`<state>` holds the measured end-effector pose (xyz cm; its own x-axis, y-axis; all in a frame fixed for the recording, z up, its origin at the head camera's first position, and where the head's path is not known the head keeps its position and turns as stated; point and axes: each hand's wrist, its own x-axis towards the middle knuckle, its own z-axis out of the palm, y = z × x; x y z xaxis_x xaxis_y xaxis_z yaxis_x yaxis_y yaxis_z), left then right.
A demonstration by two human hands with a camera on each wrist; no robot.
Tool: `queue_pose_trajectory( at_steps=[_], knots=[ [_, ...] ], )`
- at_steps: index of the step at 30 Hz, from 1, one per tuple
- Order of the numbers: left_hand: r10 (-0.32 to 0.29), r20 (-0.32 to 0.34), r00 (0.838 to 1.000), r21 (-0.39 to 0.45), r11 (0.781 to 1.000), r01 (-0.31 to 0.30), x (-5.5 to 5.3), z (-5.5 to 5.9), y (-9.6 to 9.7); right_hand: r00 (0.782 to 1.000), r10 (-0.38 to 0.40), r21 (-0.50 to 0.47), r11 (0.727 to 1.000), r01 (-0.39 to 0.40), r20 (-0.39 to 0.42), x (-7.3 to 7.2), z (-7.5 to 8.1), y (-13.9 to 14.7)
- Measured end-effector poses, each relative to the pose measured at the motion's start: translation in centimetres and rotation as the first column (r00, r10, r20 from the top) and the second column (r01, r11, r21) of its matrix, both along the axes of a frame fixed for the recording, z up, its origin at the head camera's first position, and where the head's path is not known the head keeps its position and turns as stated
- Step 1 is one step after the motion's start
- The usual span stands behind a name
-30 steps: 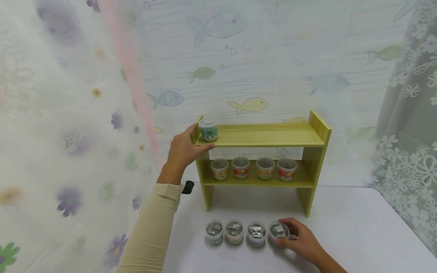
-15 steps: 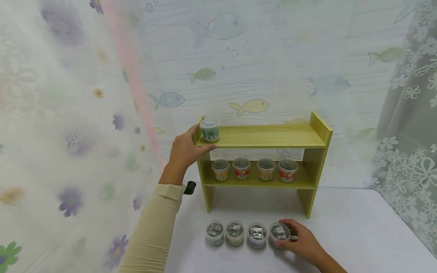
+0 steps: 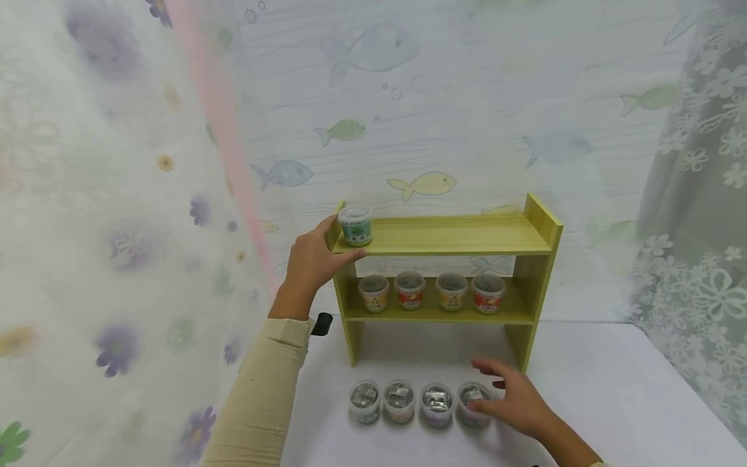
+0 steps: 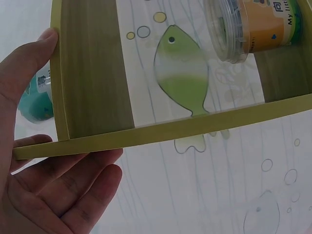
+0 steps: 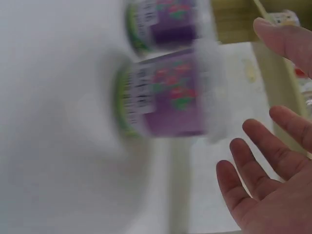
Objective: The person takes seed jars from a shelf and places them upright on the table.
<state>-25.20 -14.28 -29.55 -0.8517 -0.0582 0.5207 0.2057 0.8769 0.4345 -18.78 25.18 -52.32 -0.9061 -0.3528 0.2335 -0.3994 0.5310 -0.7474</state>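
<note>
My left hand (image 3: 315, 259) grips the upper left corner of a yellow wooden shelf (image 3: 461, 237). In the left wrist view its thumb presses the front edge of the board and the fingers lie along the outer side panel. A green-labelled plastic tub (image 3: 356, 230) stands on the top board right beside this hand. My right hand (image 3: 516, 399) is over the rightmost tub (image 3: 474, 419) of the front row, fingers spread and thumb overlapping the tub's rim. The right wrist view shows that tub's purple label (image 5: 170, 97), blurred, with the open palm apart from it.
Three more lidded tubs stand in the front row, among them a teal one (image 3: 365, 414) at its left end. Several orange- and red-labelled tubs, such as the red one (image 3: 487, 299), stand on the middle board. A fish-patterned curtain (image 3: 432, 117) hangs behind the white table (image 3: 601, 389).
My right hand has let go of the rightmost front tub, its fingers opening and lifting away. My left hand stays on the shelf corner.
</note>
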Motion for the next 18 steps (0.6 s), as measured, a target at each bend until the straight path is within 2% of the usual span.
queue_pose_trajectory(
  at_steps=[9,18],
  knots=[
    [-0.002,-0.002,1.000,-0.004,1.000,0.002,-0.2,-0.2,0.0,0.984,0.041,0.045,0.998,-0.033,-0.174,-0.9,5.2,-1.3],
    [0.003,-0.001,1.000,0.000,1.000,-0.003,-0.1,-0.1,-0.2,0.933,0.129,0.046,0.992,-0.121,-0.337,-2.2,10.5,-3.7]
  ],
)
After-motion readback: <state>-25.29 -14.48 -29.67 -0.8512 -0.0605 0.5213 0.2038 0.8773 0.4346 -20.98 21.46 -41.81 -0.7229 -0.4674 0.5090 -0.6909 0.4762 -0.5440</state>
